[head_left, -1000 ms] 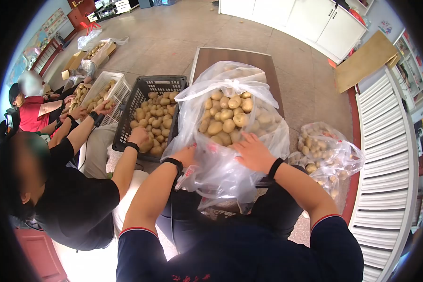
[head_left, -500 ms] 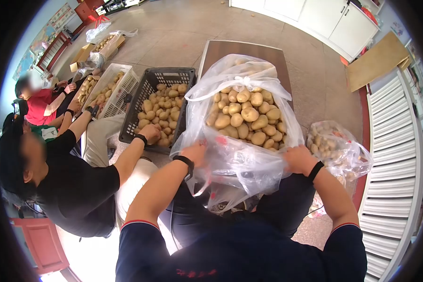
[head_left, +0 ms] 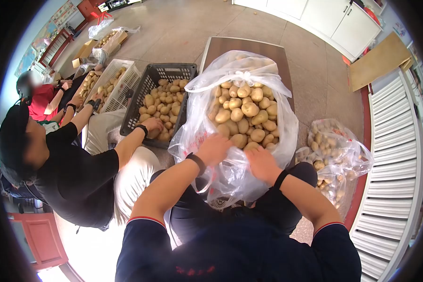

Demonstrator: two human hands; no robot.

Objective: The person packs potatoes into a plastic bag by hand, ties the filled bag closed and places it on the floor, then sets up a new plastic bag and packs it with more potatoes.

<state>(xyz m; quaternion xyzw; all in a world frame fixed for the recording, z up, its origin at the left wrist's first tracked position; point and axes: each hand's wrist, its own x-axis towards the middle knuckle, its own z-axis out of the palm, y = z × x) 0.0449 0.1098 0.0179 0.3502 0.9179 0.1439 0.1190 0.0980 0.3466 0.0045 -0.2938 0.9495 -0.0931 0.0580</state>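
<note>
- where are the potatoes point(head_left: 250, 110)?
- in the plastic bag point(head_left: 287, 121), just beyond the left hand point(head_left: 214, 149) and right hand point(head_left: 265, 165), neither clearly nearer.
- gripping?
- both touch the bag's near edge; whether pinching, i can't tell.

1. Light was bright; glare bleached the floor point(head_left: 91, 251) at lower left.
2. Sheen streaked the bag point(head_left: 239, 178) at centre.
3. Wide-angle distortion bowed the cabinets point(head_left: 331, 23), upper right.
4. Black vignetting darkened the corners.
5. Blur covered heads point(head_left: 30, 146) at left; lettering point(head_left: 195, 271), bottom centre, looked soft.
</note>
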